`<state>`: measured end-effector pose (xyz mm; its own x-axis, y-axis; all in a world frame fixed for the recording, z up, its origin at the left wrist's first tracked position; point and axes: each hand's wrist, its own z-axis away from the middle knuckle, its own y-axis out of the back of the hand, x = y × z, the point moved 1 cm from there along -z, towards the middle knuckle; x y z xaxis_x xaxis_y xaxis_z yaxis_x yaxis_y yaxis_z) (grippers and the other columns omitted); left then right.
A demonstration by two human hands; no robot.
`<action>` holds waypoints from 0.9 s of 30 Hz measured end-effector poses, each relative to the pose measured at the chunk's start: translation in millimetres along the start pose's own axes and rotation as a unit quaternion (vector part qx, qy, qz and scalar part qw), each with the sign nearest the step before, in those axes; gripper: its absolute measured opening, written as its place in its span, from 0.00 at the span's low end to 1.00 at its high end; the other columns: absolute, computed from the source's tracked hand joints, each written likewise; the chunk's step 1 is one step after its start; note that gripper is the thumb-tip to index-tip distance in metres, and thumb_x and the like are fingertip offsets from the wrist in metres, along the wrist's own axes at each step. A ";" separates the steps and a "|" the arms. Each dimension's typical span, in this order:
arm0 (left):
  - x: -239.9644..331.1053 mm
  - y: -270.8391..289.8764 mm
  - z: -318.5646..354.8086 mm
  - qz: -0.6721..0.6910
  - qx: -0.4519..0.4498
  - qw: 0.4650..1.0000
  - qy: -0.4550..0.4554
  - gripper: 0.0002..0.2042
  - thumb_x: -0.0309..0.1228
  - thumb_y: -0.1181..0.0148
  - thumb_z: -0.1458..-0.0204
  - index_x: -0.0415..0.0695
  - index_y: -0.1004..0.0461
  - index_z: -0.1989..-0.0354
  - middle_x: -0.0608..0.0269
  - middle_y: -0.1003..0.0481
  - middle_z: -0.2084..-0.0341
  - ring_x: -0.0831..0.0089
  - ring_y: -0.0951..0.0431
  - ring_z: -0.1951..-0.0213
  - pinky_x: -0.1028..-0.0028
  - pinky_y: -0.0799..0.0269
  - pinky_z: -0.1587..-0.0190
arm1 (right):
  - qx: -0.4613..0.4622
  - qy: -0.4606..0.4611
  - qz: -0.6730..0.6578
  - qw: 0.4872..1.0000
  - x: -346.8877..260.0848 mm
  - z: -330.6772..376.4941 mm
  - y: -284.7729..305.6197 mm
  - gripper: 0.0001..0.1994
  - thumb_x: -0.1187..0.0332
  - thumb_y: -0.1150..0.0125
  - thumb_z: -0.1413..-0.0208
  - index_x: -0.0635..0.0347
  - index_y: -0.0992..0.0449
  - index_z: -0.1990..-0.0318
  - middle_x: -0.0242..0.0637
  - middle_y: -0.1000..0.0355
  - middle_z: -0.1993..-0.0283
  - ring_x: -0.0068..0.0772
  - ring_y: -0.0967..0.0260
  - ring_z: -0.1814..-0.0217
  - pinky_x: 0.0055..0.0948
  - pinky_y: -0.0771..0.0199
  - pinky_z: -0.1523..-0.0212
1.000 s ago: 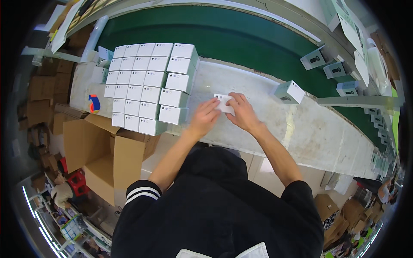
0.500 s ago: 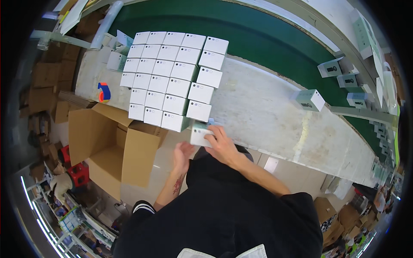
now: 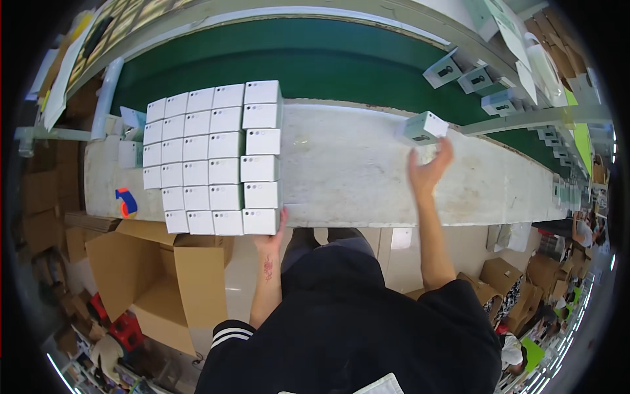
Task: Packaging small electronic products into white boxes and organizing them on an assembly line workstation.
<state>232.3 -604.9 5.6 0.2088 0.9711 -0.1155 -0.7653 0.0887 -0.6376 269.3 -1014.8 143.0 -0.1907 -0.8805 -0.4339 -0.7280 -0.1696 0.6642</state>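
Observation:
A block of small white boxes [image 3: 197,142] stands in rows on the worktable. My left hand [image 3: 270,240] is at the near right corner of the block, against the nearest white box [image 3: 260,221] of the right column. One of its fingers lies stretched along that box's right side; the others are partly hidden. Farther right, my right hand [image 3: 431,167] reaches over the table with thumb and fingers apart, holding nothing. Just beyond its fingertips sits a lone white and pale green box [image 3: 425,128], with a dark picture on its side.
An open cardboard carton [image 3: 131,282] stands below the table's left end. An orange and blue tape dispenser [image 3: 126,203] lies left of the block. Behind the table runs a green conveyor belt [image 3: 315,65]. More boxes [image 3: 475,80] stand at the far right, near a metal rail [image 3: 518,123].
The box that my right hand held now stands at the near end of the right column. My right hand has let go and moved far right to the lone box. My left hand has risen to the block.

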 end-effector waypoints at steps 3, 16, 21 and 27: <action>-2.0 4.9 -0.5 0.045 -0.010 0.999 0.013 0.29 0.43 0.50 0.42 0.38 0.43 0.38 0.41 0.45 0.41 0.40 0.45 0.40 0.50 0.32 0.43 | 0.007 -0.046 0.054 0.997 71.5 -51.3 11.2 0.43 0.70 0.28 0.64 0.67 0.44 0.38 0.53 0.49 0.33 0.53 0.49 0.32 0.46 0.45 0.36; -21.2 61.3 72.7 -0.179 0.237 0.941 -0.163 0.13 0.30 0.51 0.44 0.39 0.35 0.53 0.51 0.31 0.52 0.57 0.27 0.54 0.64 0.29 0.57 | -0.364 0.043 -0.219 0.904 -21.8 -76.8 -77.0 0.32 0.73 0.28 0.67 0.61 0.29 0.48 0.46 0.27 0.51 0.46 0.27 0.51 0.37 0.23 0.53; 1.3 50.7 125.3 -0.217 0.233 0.903 -0.287 0.09 0.32 0.47 0.45 0.41 0.31 0.61 0.62 0.28 0.68 0.68 0.28 0.66 0.70 0.32 0.66 | -0.365 0.099 -0.251 0.891 -110.5 -73.7 -134.2 0.32 0.73 0.28 0.67 0.60 0.29 0.46 0.47 0.27 0.50 0.48 0.27 0.51 0.39 0.26 0.50; 78.9 -29.9 178.6 -0.371 0.194 0.772 -0.477 0.03 0.29 0.46 0.45 0.44 0.30 0.68 0.66 0.28 0.77 0.76 0.28 0.76 0.78 0.32 0.72 | -0.372 0.086 -0.240 0.893 -138.3 -50.1 -198.2 0.41 0.75 0.29 0.66 0.56 0.37 0.38 0.49 0.31 0.45 0.49 0.29 0.48 0.39 0.28 0.46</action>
<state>163.0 -491.4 151.6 0.2760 0.3250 0.9045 -0.8138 0.5797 0.0400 473.0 -881.6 101.8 0.1770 -0.6713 -0.7198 -0.0480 -0.7363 0.6749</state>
